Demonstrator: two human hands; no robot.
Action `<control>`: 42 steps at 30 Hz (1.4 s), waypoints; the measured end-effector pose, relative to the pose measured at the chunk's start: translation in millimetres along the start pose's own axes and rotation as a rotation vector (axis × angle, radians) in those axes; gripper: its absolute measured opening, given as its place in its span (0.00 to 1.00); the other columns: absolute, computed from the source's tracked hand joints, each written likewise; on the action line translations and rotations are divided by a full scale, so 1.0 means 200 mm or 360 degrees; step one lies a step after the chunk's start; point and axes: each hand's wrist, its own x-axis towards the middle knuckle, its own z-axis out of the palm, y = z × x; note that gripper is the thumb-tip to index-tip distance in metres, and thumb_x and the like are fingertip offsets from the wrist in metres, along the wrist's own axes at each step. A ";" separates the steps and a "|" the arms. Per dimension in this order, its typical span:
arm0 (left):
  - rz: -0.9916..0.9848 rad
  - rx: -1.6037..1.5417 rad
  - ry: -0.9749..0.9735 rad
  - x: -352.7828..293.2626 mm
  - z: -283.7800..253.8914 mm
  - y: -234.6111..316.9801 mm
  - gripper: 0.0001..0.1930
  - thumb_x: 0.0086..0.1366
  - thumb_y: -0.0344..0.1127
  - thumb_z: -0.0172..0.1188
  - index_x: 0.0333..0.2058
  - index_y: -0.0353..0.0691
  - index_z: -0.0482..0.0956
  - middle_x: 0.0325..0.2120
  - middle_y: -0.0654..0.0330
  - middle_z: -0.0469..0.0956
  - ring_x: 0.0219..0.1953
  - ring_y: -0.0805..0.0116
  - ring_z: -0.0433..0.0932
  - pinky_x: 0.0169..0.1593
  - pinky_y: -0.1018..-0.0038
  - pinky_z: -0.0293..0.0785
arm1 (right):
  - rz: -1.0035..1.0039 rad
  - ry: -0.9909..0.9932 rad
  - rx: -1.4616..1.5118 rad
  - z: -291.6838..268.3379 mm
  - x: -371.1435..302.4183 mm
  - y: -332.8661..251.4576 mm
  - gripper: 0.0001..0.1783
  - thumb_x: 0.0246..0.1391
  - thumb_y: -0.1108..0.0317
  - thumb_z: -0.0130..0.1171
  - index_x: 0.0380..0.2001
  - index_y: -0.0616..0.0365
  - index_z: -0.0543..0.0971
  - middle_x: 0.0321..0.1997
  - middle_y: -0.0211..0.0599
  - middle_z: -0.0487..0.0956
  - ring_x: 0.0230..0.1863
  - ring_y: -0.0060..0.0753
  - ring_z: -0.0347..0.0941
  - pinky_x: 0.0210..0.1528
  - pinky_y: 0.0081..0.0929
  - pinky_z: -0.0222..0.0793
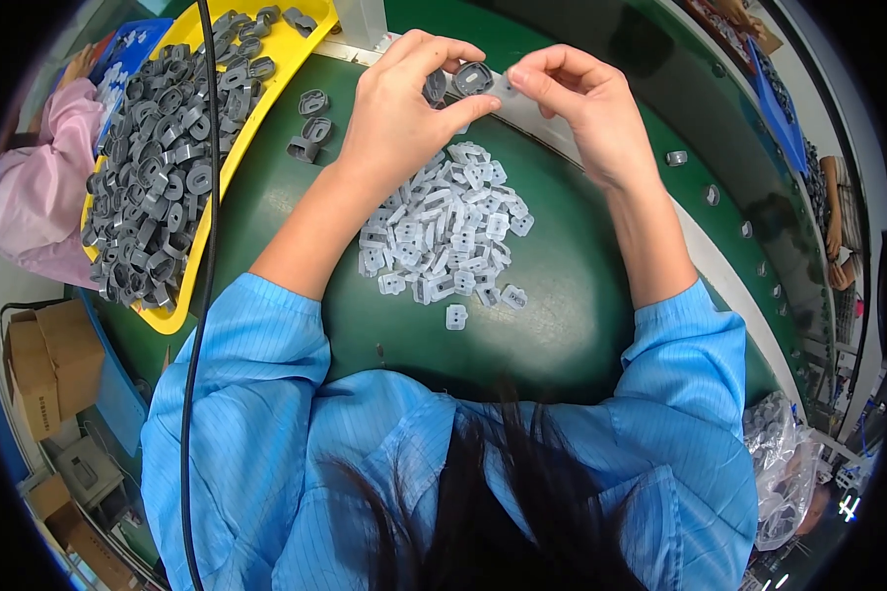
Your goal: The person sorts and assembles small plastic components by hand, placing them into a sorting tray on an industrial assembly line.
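Observation:
Over the far side of the green bench, my left hand (pixel 399 103) is closed on a dark grey oval plastic housing (pixel 473 78), held between thumb and fingers with its hollow side showing. A second dark grey piece (pixel 435 87) shows under the fingers of the same hand. Just to the right, my right hand (pixel 589 110) pinches a small clear plastic plate (pixel 507 86) between thumb and forefinger, close to the housing. Below my hands lies a loose pile of clear plastic plates (pixel 453 227), with a single plate (pixel 455 316) apart at its near edge.
A yellow tray (pixel 203 241) heaped with grey housings stands at the left, and several loose housings (pixel 315 129) lie beside it. A black cable (pixel 210 197) hangs across the left side. More housings (pixel 712 195) sit spaced along a green belt (pixel 695 128) at the right.

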 end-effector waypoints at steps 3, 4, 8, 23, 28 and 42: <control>0.0042 0.0014 0.0025 0.00 0.02 0.01 0.18 0.44 0.35 0.71 0.34 0.38 0.78 0.28 0.61 0.75 0.30 0.67 0.75 0.33 0.74 0.73 | -0.0103 0.0155 0.0096 0.07 0.00 0.04 0.06 0.48 0.70 0.63 0.29 0.62 0.79 0.27 0.27 0.77 0.29 0.15 0.70 0.35 0.15 0.65; 0.0064 0.0025 0.0042 0.00 0.03 0.01 0.17 0.44 0.35 0.71 0.34 0.38 0.78 0.28 0.61 0.75 0.30 0.66 0.75 0.32 0.74 0.73 | -0.0197 0.0229 0.0196 0.09 0.00 0.06 0.06 0.48 0.71 0.63 0.29 0.62 0.79 0.27 0.28 0.77 0.29 0.15 0.70 0.35 0.15 0.65; 0.0109 0.0051 0.0145 0.01 0.04 0.03 0.16 0.44 0.34 0.70 0.32 0.38 0.77 0.28 0.60 0.75 0.29 0.64 0.76 0.31 0.73 0.73 | -0.0033 0.0228 0.0353 0.16 -0.02 0.09 0.06 0.49 0.71 0.63 0.30 0.62 0.79 0.27 0.27 0.76 0.32 0.15 0.69 0.35 0.16 0.65; 0.0305 0.0070 0.0096 -0.01 0.04 0.02 0.16 0.44 0.37 0.70 0.30 0.38 0.77 0.28 0.63 0.74 0.28 0.63 0.76 0.30 0.72 0.75 | 0.0391 -0.0097 0.0576 0.04 0.01 0.08 0.10 0.47 0.70 0.64 0.32 0.63 0.78 0.31 0.32 0.79 0.29 0.19 0.74 0.31 0.13 0.69; 0.0340 -0.0116 -0.0196 -0.01 -0.01 0.02 0.17 0.43 0.34 0.71 0.34 0.40 0.79 0.30 0.62 0.74 0.30 0.66 0.75 0.33 0.75 0.73 | 0.0489 -0.0492 0.0513 -0.07 0.02 0.04 0.09 0.48 0.73 0.63 0.33 0.64 0.77 0.30 0.34 0.80 0.28 0.21 0.76 0.34 0.14 0.73; 0.0410 -0.0205 -0.0171 0.00 0.00 0.03 0.18 0.48 0.31 0.69 0.38 0.36 0.75 0.29 0.60 0.72 0.30 0.69 0.75 0.32 0.76 0.73 | 0.0281 -0.0323 0.0607 0.02 -0.01 0.07 0.11 0.47 0.73 0.57 0.37 0.61 0.74 0.33 0.31 0.76 0.34 0.20 0.72 0.41 0.19 0.69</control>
